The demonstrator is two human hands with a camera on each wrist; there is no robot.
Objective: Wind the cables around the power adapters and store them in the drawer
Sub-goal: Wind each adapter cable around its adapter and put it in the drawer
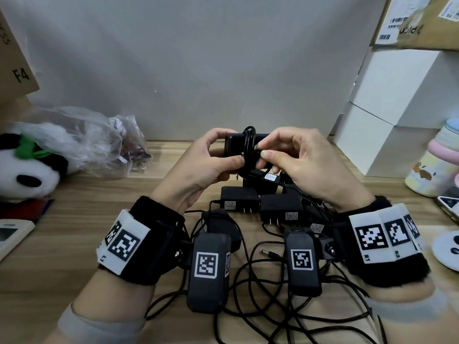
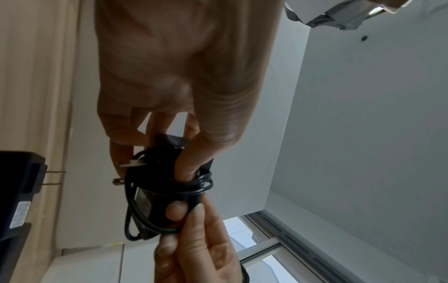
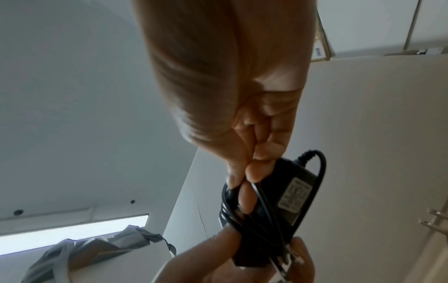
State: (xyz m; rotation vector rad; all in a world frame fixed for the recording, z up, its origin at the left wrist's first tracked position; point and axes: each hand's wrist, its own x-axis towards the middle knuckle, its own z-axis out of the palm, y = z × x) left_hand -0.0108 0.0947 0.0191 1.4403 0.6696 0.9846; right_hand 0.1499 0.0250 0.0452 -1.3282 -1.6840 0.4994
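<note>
I hold one black power adapter [image 1: 234,142] [image 2: 157,191] [image 3: 288,191] above the desk, with its black cable [image 1: 249,145] [image 2: 201,183] [image 3: 254,216] wound in several loops around its middle. My left hand [image 1: 211,157] [image 2: 184,168] grips the adapter's left end, thumb pressed on the loops. My right hand [image 1: 280,155] [image 3: 244,176] pinches the cable's end against the adapter. Its metal prongs [image 2: 130,164] stick out past the left fingers. Several more black adapters [image 1: 239,198] lie on the desk below, their cables [image 1: 268,306] tangled loose toward me. No drawer is in view.
A wooden desk [image 1: 99,194] meets a grey wall. A panda plush [image 1: 27,170] and a plastic bag [image 1: 99,142] lie at the left. White boxes [image 1: 387,120], a pastel bottle [image 1: 434,165] and a cardboard box [image 1: 422,21] stand at the right.
</note>
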